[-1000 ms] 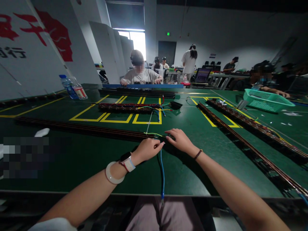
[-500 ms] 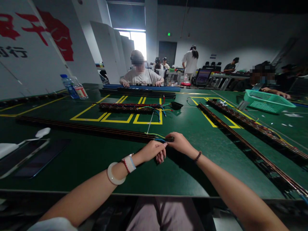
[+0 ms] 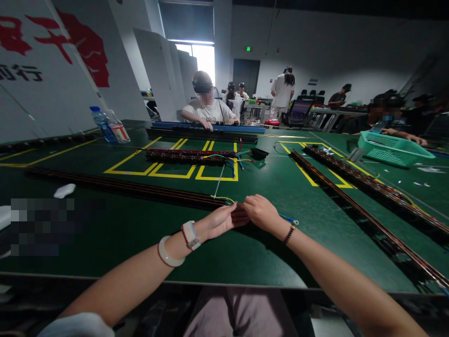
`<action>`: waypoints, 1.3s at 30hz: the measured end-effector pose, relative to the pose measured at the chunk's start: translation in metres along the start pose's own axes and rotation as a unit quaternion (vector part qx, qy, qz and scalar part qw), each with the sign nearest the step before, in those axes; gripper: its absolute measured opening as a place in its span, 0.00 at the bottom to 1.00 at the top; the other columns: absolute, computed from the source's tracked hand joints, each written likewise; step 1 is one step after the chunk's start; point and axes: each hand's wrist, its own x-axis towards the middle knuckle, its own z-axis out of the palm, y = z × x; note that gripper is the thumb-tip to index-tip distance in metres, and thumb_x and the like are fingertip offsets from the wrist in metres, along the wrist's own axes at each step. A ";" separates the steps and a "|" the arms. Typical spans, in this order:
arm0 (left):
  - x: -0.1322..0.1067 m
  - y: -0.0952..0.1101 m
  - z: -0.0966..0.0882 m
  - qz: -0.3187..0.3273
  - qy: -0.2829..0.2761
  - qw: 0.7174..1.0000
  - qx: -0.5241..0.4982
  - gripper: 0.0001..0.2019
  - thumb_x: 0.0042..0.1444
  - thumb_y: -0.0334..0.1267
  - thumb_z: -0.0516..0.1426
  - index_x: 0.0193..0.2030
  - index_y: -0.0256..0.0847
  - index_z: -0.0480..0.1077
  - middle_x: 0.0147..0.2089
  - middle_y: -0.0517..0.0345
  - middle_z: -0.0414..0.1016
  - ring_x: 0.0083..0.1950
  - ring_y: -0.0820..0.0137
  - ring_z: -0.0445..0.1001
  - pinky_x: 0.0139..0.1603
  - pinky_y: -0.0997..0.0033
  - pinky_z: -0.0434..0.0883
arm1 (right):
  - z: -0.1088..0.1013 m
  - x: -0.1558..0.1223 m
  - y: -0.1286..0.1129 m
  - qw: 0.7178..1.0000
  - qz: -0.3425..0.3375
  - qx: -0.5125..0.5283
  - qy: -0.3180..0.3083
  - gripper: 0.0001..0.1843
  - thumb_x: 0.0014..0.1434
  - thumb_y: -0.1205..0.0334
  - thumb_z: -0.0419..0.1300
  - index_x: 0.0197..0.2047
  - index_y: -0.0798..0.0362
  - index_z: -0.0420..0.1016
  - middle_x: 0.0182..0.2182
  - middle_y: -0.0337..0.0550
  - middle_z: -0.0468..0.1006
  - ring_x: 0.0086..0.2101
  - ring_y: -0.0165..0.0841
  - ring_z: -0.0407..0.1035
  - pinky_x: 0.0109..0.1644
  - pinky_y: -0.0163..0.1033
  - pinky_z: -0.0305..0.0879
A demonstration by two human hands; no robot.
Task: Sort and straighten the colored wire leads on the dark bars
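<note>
A long dark rail (image 3: 122, 187) with copper-coloured strips lies across the green table, its right end close to my hands. From that end a yellow-green wire (image 3: 225, 198) runs toward my fingers. My left hand (image 3: 222, 221) is palm up, thumb raised, its fingers closed at a small dark piece that my right hand mostly hides. Knuckles up, my right hand (image 3: 261, 210) is curled over the same spot, closed around a blue wire (image 3: 288, 218). The wire's ring-terminal end sticks out to the right, beyond that hand.
Ahead lies a shorter wired rail (image 3: 189, 157) beside a black end cap (image 3: 258, 153). Two long rails (image 3: 351, 206) slant along the right, near a green basket (image 3: 393, 149). Bottles (image 3: 114, 126) stand at the back left; a co-worker (image 3: 206, 107) sits opposite.
The blue wire's terminal end now shows right of my right hand. My left hand has turned palm up, and my right hand has rolled over knuckles up. The co-worker's hand moved right.
</note>
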 end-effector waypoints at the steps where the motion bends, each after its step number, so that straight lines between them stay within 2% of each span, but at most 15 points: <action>1: 0.001 -0.001 -0.001 0.004 0.002 1.000 -0.009 0.10 0.64 0.31 0.47 0.39 0.30 0.69 0.41 0.44 0.76 0.46 0.67 0.75 0.57 0.59 0.66 | -0.002 0.000 -0.001 0.999 -0.034 -0.017 -0.008 0.09 0.63 0.69 0.52 0.38 0.57 0.73 0.32 0.45 0.70 0.32 0.32 0.61 0.39 0.38 0.54; 3: 0.003 -0.003 -0.001 0.011 0.010 1.000 -0.016 0.09 0.62 0.29 0.48 0.36 0.30 0.69 0.39 0.45 0.76 0.46 0.67 0.75 0.57 0.59 0.67 | -0.005 0.001 -0.005 0.997 -0.064 -0.030 -0.023 0.09 0.63 0.70 0.51 0.40 0.59 0.72 0.33 0.46 0.70 0.33 0.33 0.62 0.39 0.39 0.54; 6: 0.002 -0.005 0.001 0.024 0.019 0.999 -0.012 0.09 0.61 0.26 0.49 0.33 0.30 0.69 0.38 0.45 0.76 0.45 0.67 0.76 0.56 0.60 0.67 | -0.010 0.003 -0.011 0.998 -0.013 0.013 -0.054 0.08 0.62 0.71 0.53 0.38 0.58 0.73 0.32 0.45 0.70 0.31 0.31 0.62 0.38 0.38 0.55; 9: 0.000 -0.006 0.002 0.045 0.020 0.999 -0.005 0.07 0.60 0.25 0.51 0.33 0.29 0.69 0.38 0.46 0.76 0.43 0.68 0.76 0.56 0.61 0.68 | -0.015 0.004 -0.010 0.991 0.033 0.111 -0.072 0.07 0.61 0.69 0.55 0.35 0.57 0.75 0.31 0.43 0.70 0.32 0.30 0.63 0.38 0.35 0.57; 14: -0.004 -0.004 0.005 0.036 0.050 0.997 0.039 0.07 0.62 0.29 0.50 0.36 0.29 0.69 0.35 0.44 0.76 0.39 0.68 0.77 0.54 0.59 0.69 | -0.024 0.003 0.005 0.959 0.016 0.272 -0.073 0.09 0.61 0.64 0.57 0.40 0.54 0.78 0.35 0.45 0.71 0.36 0.29 0.65 0.42 0.33 0.61; 19: -0.003 -0.002 0.004 0.024 0.052 0.996 0.070 0.10 0.63 0.31 0.48 0.39 0.27 0.68 0.35 0.42 0.77 0.37 0.68 0.78 0.53 0.59 0.70 | -0.029 0.003 0.013 0.949 0.090 0.284 -0.103 0.14 0.56 0.59 0.62 0.45 0.54 0.76 0.35 0.44 0.74 0.34 0.30 0.67 0.38 0.33 0.62; 23: -0.001 -0.002 0.000 0.013 0.043 0.996 0.073 0.10 0.63 0.33 0.49 0.36 0.28 0.68 0.32 0.44 0.76 0.34 0.68 0.77 0.52 0.59 0.71 | -0.031 0.001 0.021 0.928 0.104 0.328 -0.140 0.15 0.60 0.64 0.56 0.49 0.52 0.74 0.35 0.41 0.77 0.32 0.28 0.70 0.36 0.32 0.63; 27: -0.004 0.001 0.002 0.003 0.020 0.997 0.077 0.15 0.65 0.37 0.47 0.38 0.26 0.69 0.34 0.41 0.76 0.37 0.67 0.78 0.47 0.64 0.72 | -0.025 0.000 0.034 0.963 0.107 0.240 -0.062 0.13 0.62 0.64 0.54 0.47 0.50 0.76 0.40 0.42 0.77 0.40 0.31 0.70 0.43 0.34 0.63; 31: -0.007 0.002 0.005 -0.003 0.023 0.996 0.089 0.16 0.65 0.38 0.47 0.38 0.26 0.70 0.36 0.41 0.77 0.36 0.67 0.77 0.43 0.68 0.71 | -0.013 0.001 0.041 0.987 0.121 0.108 -0.012 0.12 0.64 0.62 0.53 0.46 0.50 0.77 0.36 0.44 0.75 0.37 0.31 0.69 0.40 0.34 0.60; 35: -0.005 0.000 0.001 0.005 0.024 0.995 0.095 0.14 0.64 0.36 0.48 0.38 0.27 0.71 0.36 0.43 0.77 0.35 0.68 0.77 0.43 0.67 0.71 | 0.001 0.006 0.041 0.995 0.093 0.007 -0.039 0.12 0.65 0.65 0.52 0.45 0.51 0.77 0.34 0.45 0.74 0.35 0.32 0.67 0.39 0.36 0.55; 39: -0.003 -0.001 -0.003 0.011 0.023 0.993 0.113 0.13 0.63 0.35 0.49 0.39 0.27 0.70 0.36 0.42 0.76 0.35 0.67 0.77 0.42 0.67 0.71 | 0.011 0.014 0.038 0.994 0.053 -0.043 -0.084 0.10 0.63 0.68 0.54 0.44 0.53 0.75 0.33 0.45 0.72 0.33 0.32 0.65 0.38 0.37 0.53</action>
